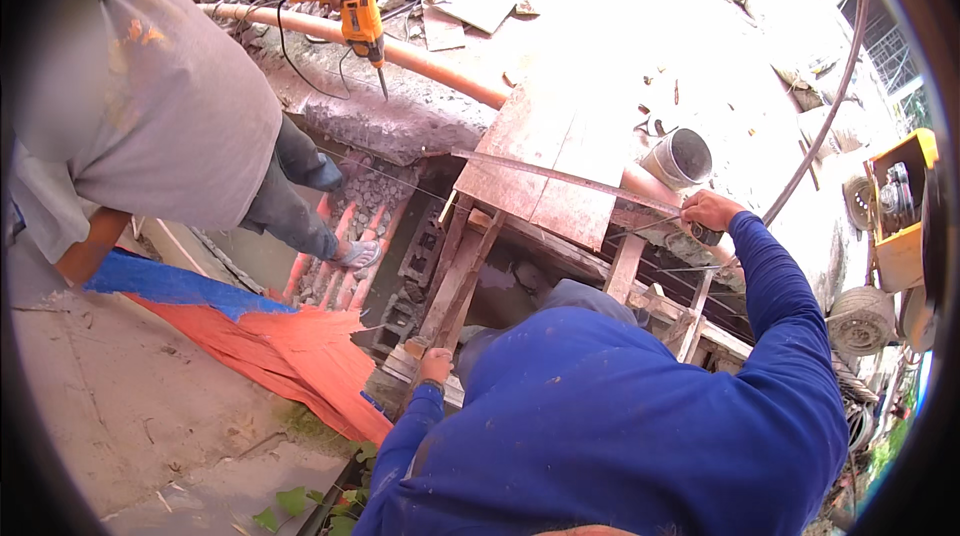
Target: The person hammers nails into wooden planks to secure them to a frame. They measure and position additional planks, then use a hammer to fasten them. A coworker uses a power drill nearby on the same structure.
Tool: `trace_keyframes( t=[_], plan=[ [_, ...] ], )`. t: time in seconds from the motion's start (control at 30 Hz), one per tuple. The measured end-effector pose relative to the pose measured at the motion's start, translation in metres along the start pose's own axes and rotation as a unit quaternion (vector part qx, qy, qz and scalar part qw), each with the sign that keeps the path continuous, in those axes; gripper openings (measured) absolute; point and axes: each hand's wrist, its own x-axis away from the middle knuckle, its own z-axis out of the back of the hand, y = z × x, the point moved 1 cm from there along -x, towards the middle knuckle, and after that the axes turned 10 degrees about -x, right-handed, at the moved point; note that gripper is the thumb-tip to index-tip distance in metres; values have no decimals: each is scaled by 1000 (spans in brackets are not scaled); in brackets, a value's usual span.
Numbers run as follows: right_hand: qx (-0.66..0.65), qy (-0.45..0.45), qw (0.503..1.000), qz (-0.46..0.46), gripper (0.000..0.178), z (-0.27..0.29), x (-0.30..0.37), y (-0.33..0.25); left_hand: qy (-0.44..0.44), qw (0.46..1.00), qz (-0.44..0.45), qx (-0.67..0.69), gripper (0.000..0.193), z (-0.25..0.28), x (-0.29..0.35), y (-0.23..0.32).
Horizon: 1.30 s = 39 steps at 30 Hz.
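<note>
My right hand [708, 210] is closed around a dark tape measure [706, 234] at the right edge of the boards. Its blade [560, 174] runs left across the wooden panel [525, 136], slanting up to the panel's far left corner. Nearer to me, my left hand [435, 366] is closed at the lower end of a timber beam [462, 281], which slopes away under the panel. Blue long sleeves cover both my arms. A grey bucket [682, 158] lies tilted just beyond my right hand.
A co-worker at left holds an orange power hammer [362, 24], bit down, standing over rubble and orange pipes [345, 236]. Concrete blocks [405, 286] line the trench. An orange-and-blue tarp [270, 346] lies left. A yellow wheeled machine [900, 201] stands right, near a hanging hose [840, 86].
</note>
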Motion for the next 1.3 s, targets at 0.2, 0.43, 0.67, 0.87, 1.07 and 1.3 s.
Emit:
trace_keyframes(
  t=[0.2, 0.43, 0.67, 0.87, 1.07, 1.3],
  plan=[
    [10, 13, 999, 31, 27, -39, -12, 77, 37, 987, -123, -102, 14, 36, -22, 79],
    [24, 45, 981, 185, 25, -74, -46, 120, 10, 988, -117, -100, 18, 29, -1, 165],
    [-75, 62, 990, 103, 28, -77, -10, 121, -6, 968, -112, -226, 20, 13, 40, 190],
    [-91, 71, 986, 121, 29, -81, -17, 109, 33, 937, -188, -291, 22, 50, 18, 153],
    [-76, 63, 989, 107, 29, -81, -11, 117, -3, 965, -114, -237, 24, 21, 36, 200],
    [-85, 66, 990, 93, 28, -78, -3, 106, -13, 962, -124, -245, 22, 18, 35, 214]
  ],
)
